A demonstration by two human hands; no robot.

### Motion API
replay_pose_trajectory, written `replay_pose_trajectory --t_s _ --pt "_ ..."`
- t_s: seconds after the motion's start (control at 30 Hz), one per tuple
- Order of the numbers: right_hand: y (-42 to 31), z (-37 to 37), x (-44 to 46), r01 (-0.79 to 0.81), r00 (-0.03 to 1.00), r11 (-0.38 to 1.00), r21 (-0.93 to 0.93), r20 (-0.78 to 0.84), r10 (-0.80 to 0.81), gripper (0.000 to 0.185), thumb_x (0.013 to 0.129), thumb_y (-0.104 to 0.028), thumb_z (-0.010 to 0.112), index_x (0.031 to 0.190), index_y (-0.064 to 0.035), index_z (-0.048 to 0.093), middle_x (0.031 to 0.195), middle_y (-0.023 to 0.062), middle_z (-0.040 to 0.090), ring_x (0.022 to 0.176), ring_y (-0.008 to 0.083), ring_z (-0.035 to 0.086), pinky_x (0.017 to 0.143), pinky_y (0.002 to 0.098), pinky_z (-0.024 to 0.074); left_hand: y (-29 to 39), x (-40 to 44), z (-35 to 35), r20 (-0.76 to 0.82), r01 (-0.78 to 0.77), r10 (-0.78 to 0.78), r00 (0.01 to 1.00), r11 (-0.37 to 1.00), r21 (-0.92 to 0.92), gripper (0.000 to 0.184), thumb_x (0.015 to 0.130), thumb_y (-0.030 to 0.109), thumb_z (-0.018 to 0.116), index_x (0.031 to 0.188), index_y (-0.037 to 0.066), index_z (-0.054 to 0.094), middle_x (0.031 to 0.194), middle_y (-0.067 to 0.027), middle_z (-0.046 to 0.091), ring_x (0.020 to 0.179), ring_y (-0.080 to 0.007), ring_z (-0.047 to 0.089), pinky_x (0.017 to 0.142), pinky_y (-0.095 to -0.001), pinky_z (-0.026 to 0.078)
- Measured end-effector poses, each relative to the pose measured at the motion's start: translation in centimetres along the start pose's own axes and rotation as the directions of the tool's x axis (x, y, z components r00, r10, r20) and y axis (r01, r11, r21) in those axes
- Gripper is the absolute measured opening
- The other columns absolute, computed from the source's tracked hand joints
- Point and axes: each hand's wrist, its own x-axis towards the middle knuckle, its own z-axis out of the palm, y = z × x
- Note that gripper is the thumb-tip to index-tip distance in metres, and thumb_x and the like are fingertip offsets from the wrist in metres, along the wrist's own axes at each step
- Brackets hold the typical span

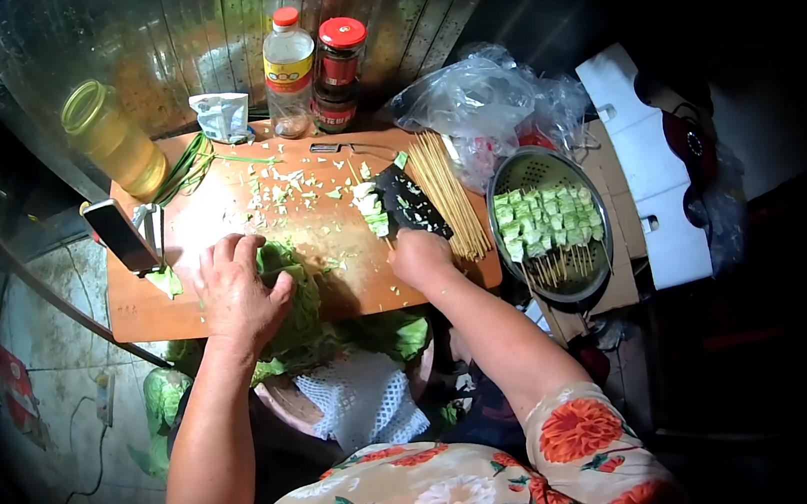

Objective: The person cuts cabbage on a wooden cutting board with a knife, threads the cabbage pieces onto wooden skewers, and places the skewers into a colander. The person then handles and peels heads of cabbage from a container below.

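My left hand lies palm down near the board's front left, fingers spread and thumb touching green cabbage leaves beside it. My right hand is closed round the handle end of a dark-bladed knife, whose blade has green bits stuck on it. Cut leaf pieces on a skewer lie just left of the blade. Chopped scraps are scattered over the wooden board. A bundle of bare skewers rests right of the knife.
A metal colander with leaf-filled skewers stands right of the board. Behind are a bottle, red-lidded jars and plastic bags. A tall jar and a phone stand left. Below the board is a basin.
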Motion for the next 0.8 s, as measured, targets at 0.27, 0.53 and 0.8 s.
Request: replay_pose_trajectory --t_s 0.27,0.53,0.8 --pt "-2.4 -1.8 -1.2 0.068 0.985 0.997 -0.025 -0.155 -0.071 0.028 0.084 -0.023 0.054 0.098 0.0016 0.058 0.088 0.0210 0.069 0.082 0.0347 0.069 0.074 0.0439 0.0541 2.4 -0.6 2.2 -0.154 -0.334 0.330 0.932 0.943 -0.003 0.059 0.081 0.039 0.066 0.129 0.009 0.049 0.133 -0.0127 0.049 0.131 -0.0331 0.038 0.109 -0.0589 0.021" --pt "-4.8 -2.3 -1.5 0.020 0.991 1.000 0.005 -0.133 -0.019 0.027 0.086 -0.014 0.048 0.104 0.0023 0.060 0.096 0.0228 0.068 0.090 0.0357 0.068 0.079 0.0446 0.0533 10.8 -7.0 4.0 -0.180 -0.707 0.823 0.539 0.326 -0.627 0.087 0.065 0.022 0.072 0.143 0.008 0.036 0.148 -0.0150 0.036 0.137 -0.0349 0.035 0.112 -0.0527 0.025" --pt "-3.5 -4.7 -3.4 0.052 0.999 0.998 -0.044 0.003 -0.052 0.025 0.090 -0.015 0.047 0.104 0.0004 0.061 0.099 0.0203 0.069 0.093 0.0350 0.067 0.078 0.0420 0.0541 8.7 -3.5 6.9 0.064 -0.664 0.699 0.712 0.700 -0.262 0.081 0.068 0.013 0.064 0.143 0.006 0.034 0.146 -0.0162 0.036 0.139 -0.0319 0.032 0.113 -0.0523 0.020"
